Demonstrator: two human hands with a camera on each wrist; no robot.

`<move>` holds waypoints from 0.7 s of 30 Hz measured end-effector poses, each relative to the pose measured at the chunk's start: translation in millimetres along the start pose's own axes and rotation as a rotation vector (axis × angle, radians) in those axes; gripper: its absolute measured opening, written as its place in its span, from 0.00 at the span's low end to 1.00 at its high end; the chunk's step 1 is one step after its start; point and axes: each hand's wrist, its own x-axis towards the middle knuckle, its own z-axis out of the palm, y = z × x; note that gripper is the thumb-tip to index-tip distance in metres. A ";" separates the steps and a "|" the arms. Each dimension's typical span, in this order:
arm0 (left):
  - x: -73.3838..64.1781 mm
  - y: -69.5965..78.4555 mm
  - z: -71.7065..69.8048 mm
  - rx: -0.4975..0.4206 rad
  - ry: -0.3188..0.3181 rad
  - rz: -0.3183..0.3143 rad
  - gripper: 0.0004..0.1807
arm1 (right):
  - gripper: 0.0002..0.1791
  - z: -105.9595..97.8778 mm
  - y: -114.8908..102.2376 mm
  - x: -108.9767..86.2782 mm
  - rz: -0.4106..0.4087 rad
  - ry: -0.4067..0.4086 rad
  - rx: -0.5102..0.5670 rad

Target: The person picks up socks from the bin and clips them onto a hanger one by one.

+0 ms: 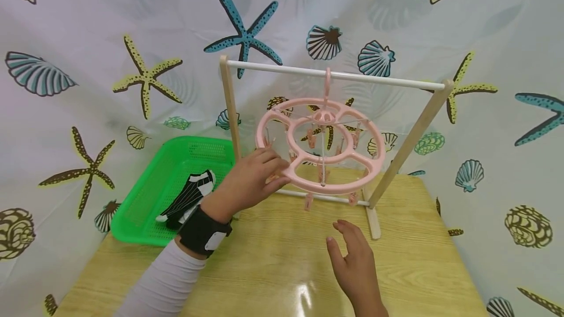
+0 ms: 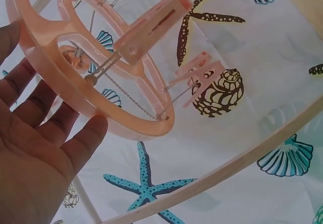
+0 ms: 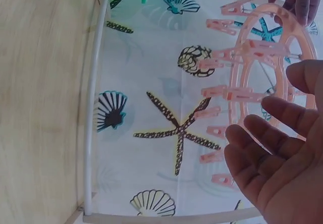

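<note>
A pink round clip hanger [image 1: 335, 189] with small clothespins [image 1: 309, 202] dangling beneath it hangs by its hook from a white rod [image 1: 282, 68]. My left hand [image 1: 248, 177] holds the left front of the hanger's rim, thumb on one side and fingers [image 2: 86, 141] on the other. Lower and to the right, my right hand [image 1: 356, 263] is held in front of the hanger with fingers spread and nothing in them. In the right wrist view the right hand's fingers [image 3: 252, 156] appear close to the clothespins; I cannot tell whether they touch.
A green plastic basket [image 1: 132, 209] stands on the table's left side, with black-and-white striped socks [image 1: 194, 194] inside. The rod sits on a wooden frame [image 1: 407, 148] standing on the wood-grain table [image 1: 423, 258]. A patterned sheet [image 1: 88, 126] hangs behind.
</note>
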 end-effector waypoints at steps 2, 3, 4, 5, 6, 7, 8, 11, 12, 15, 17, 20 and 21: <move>-0.7 1.7 0.2 -0.007 0.007 -0.008 0.15 | 0.15 -1.0 -2.1 4.5 -0.007 0.002 0.015; -1.1 2.4 0.4 -0.011 0.013 -0.011 0.15 | 0.16 -1.6 -3.2 7.1 -0.016 0.003 0.021; -1.3 3.2 0.6 -0.013 0.020 -0.013 0.15 | 0.16 -2.2 -4.2 10.2 -0.026 0.005 0.025; -1.5 4.1 0.8 -0.015 0.027 -0.013 0.15 | 0.17 -3.0 -5.3 13.4 -0.037 0.006 0.029; -1.6 4.9 0.9 -0.017 0.035 -0.014 0.15 | 0.17 -3.8 -6.4 17.0 -0.051 0.006 0.033; -1.7 5.5 1.3 -0.019 0.043 -0.017 0.14 | 0.18 -4.5 -7.4 20.7 -0.061 0.005 0.035; -1.9 6.2 1.6 -0.020 0.052 -0.019 0.14 | 0.18 -5.3 -8.5 24.4 -0.071 0.004 0.039; -2.4 8.5 3.1 -0.030 0.071 -0.035 0.14 | 0.20 -7.5 -11.9 35.2 -0.091 -0.002 0.059; -2.5 9.6 3.5 -0.037 0.073 -0.046 0.14 | 0.20 -7.9 -12.9 38.3 -0.094 -0.005 0.063; -2.9 13.3 4.2 -0.054 0.079 -0.087 0.13 | 0.23 -7.7 -15.4 47.4 -0.096 -0.029 0.075; -3.0 16.3 4.3 -0.067 0.082 -0.123 0.13 | 0.25 -6.7 -16.8 51.6 -0.092 -0.052 0.080; -3.4 19.6 4.3 -0.071 0.080 -0.173 0.13 | 0.27 -3.7 -18.5 57.5 -0.072 -0.088 0.092; -3.6 20.6 4.0 -0.073 0.077 -0.188 0.13 | 0.27 -2.6 -19.6 59.1 -0.061 -0.095 0.100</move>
